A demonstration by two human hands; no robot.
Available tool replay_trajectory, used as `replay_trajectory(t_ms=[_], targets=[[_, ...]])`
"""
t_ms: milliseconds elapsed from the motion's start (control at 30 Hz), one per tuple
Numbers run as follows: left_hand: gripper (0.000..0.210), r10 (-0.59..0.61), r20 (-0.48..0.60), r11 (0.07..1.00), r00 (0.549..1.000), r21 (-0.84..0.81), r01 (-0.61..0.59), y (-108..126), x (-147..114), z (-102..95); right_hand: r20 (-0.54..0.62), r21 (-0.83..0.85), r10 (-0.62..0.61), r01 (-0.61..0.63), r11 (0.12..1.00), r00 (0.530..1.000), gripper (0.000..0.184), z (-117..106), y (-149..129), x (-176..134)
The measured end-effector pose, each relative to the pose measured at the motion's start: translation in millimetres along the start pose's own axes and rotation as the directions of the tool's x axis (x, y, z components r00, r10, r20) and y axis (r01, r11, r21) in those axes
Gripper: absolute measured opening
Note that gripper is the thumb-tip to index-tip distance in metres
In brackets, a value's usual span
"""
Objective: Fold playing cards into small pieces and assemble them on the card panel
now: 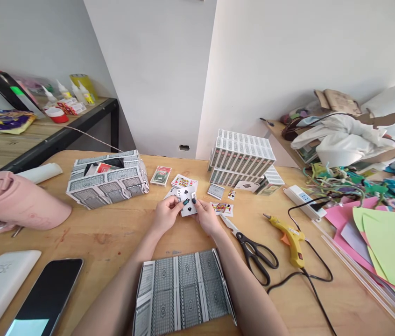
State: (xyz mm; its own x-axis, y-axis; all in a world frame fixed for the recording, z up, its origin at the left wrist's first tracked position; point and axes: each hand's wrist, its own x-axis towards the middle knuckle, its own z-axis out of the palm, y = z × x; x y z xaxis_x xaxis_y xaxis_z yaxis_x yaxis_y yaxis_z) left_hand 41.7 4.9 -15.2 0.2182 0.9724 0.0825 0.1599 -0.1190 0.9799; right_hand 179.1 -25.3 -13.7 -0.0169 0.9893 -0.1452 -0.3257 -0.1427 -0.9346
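Note:
Between my two hands is a spade playing card [187,209], face up and slightly tilted. My left hand [165,213] pinches its left edge, and my right hand [206,215] grips its right side. Behind the card, a face card [184,181] lies on the table with others partly hidden. A jack-like face card [224,209] lies just right of my right hand. Under my forearms rests a panel of joined grey-backed cards [187,291]. Black-handled scissors [251,249] lie to the right of my right forearm.
A card-covered box [108,179] stands left, beside a red-and-green card pack [161,175]. Stacked card packs [243,156] stand at the back. A yellow glue gun [290,238], its cord and a power strip [305,202] lie right. A phone [45,298] and pink bottle [18,200] are left.

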Motion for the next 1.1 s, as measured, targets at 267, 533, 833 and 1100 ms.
replay_trajectory(t_ms=[267, 533, 833, 1100], targets=[[0.012, 0.101, -0.134, 0.995, 0.986, 0.041, -0.096, 14, -5, -0.8, 0.062, -0.052, 0.001, 0.002, 0.999, 0.998, 0.036, 4, -4, -5], [0.034, -0.289, 0.056, 0.843, 0.956, -0.458, 0.281, 23, -5, 14.4, 0.109, -0.181, -0.078, 0.097, 0.979, 0.991, 0.038, 12, 5, -5], [0.028, -0.440, 0.043, 0.677, 0.897, -0.640, 0.363, 32, -4, 12.3, 0.176, -0.310, -0.140, 0.190, 0.932, 0.974, 0.036, 13, 9, -5], [0.026, -0.388, -0.018, 0.742, 0.922, -0.599, 0.301, 30, -4, 16.1, 0.219, -0.290, -0.182, 0.242, 0.926, 0.959, 0.034, 12, 5, -6]])
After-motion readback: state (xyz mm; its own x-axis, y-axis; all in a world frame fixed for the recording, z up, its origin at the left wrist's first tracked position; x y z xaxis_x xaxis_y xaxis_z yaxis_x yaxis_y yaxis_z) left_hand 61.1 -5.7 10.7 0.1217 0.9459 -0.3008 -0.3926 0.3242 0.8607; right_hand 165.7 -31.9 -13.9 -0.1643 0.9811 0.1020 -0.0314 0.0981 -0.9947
